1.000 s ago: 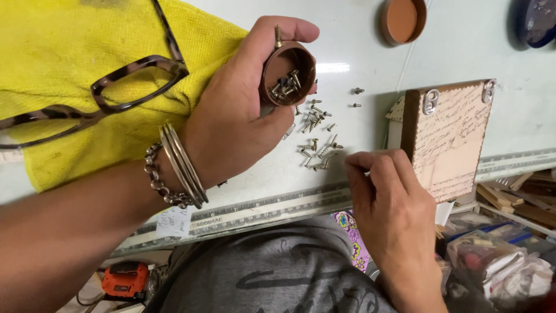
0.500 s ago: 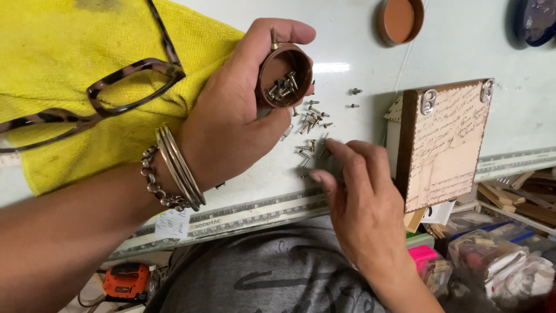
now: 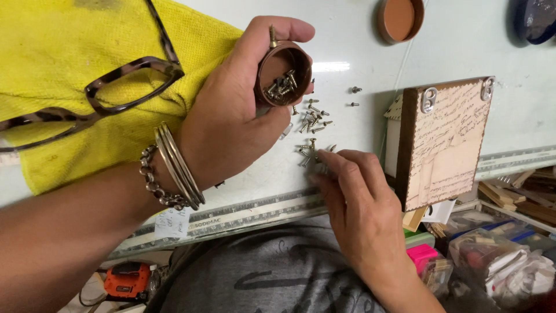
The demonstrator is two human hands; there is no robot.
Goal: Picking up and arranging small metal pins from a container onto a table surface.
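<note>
Picking up screws (image 3: 311, 124) off the table (image 3: 347, 46). L hand (image 3: 231, 127) grips a brown cup (image 3: 282, 74) w/ screws inside. R hand (image 3: 359, 203), at 5 o'clock from it, touches loose ones; pinch can't tell. Next needs a tiny, careful pinch.

The small round container (image 3: 284, 72) was brown, like the round lid (image 3: 399, 18) further off. The screws (image 3: 310, 124) looked brassy and grey against a pale white table (image 3: 347, 35). A bright yellow cloth (image 3: 63, 64) lay under tortoiseshell-patterned glasses (image 3: 124, 87). The wooden plaque (image 3: 443, 142) was tan with dark script, and the drill (image 3: 127, 281) was orange.
</note>
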